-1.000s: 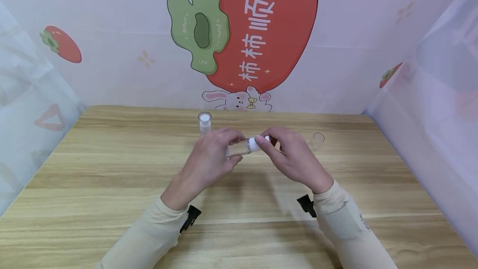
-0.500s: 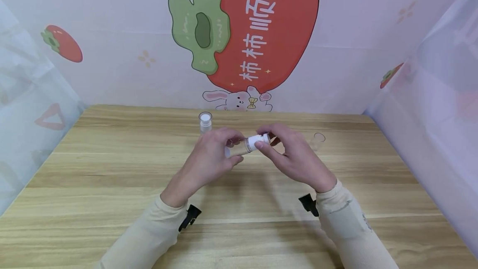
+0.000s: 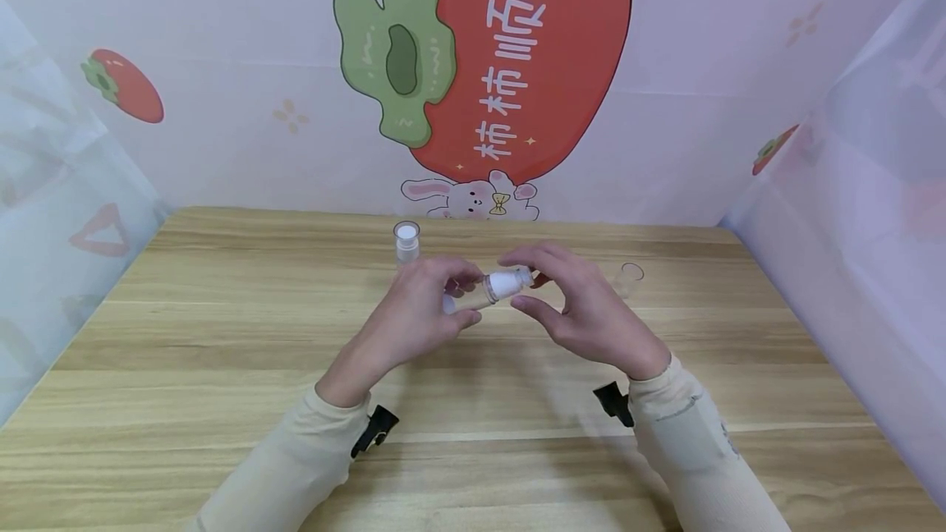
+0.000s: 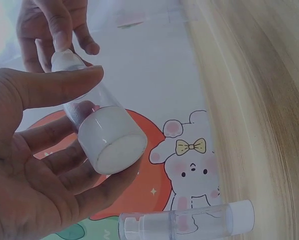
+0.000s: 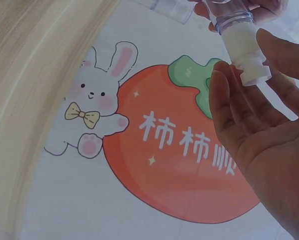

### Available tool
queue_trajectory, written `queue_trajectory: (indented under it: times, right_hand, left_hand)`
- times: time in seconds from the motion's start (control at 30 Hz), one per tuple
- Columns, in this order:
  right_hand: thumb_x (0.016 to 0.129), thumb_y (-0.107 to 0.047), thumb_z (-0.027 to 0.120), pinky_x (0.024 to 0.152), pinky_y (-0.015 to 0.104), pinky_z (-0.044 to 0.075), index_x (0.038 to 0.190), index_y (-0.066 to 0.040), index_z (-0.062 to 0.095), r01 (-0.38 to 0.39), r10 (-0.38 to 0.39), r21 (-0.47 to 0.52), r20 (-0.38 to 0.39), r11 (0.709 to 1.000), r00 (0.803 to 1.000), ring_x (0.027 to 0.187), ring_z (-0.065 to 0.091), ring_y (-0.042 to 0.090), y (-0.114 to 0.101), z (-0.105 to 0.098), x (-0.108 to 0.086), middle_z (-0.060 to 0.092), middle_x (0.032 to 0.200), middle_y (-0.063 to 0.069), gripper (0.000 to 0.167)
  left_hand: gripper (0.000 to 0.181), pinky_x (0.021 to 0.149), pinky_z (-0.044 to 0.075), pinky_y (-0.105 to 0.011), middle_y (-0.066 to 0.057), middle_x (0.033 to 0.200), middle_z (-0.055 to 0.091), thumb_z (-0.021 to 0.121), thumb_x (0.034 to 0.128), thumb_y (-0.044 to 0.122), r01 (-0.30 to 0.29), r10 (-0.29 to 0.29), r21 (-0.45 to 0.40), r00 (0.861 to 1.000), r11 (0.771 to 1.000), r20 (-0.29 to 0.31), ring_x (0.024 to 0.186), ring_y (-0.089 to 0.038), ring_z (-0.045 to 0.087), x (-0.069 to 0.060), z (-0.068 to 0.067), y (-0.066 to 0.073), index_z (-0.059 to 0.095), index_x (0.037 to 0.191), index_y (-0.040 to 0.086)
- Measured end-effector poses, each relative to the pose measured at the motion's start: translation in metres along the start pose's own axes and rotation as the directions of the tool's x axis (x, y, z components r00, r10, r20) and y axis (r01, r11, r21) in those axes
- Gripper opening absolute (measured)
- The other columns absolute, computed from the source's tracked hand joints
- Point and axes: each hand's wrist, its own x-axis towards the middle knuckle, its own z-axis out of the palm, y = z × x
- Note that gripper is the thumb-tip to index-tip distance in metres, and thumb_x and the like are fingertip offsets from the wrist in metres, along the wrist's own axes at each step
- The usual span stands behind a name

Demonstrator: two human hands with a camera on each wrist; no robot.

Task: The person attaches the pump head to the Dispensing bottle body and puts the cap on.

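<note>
Slanting bottle [image 3: 489, 289], white top [image 3: 507, 282] toward right hand [image 3: 587, 312].

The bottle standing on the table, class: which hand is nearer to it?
The left hand. In the head view, it is just in front of the standing bottle, hiding its lower part; the right hand is farther off to the right.

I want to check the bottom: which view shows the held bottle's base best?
The left wrist view: the base faces the camera, close and unobstructed. The head view gives only a small white patch beside the left hand; in the right wrist view, the bottle leaves the frame before its base.
</note>
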Motion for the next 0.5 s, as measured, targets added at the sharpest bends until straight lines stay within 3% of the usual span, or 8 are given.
queue_trajectory:
  times: [0.5]
  right_hand:
    - [0.085, 0.009, 0.076, 0.082, 0.031, 0.058, 0.12, -0.005, 0.067, -0.006, 0.006, 0.026, 0.002, 1.0, 1.0, 0.098, 0.064, 0.014, -0.0011, 0.0013, 0.0007, 0.066, 0.117, 0.003, 0.038]
  left_hand:
    - [0.035, 0.08, 0.052, -0.037, -0.002, 0.095, 0.069, 0.088, 0.0761, 0.004, 0.012, -0.012, -0.004, 1.0, 1.0, -0.002, 0.086, -0.02, 0.061, -0.0014, -0.0004, 0.0019, 0.074, 0.108, 0.005]
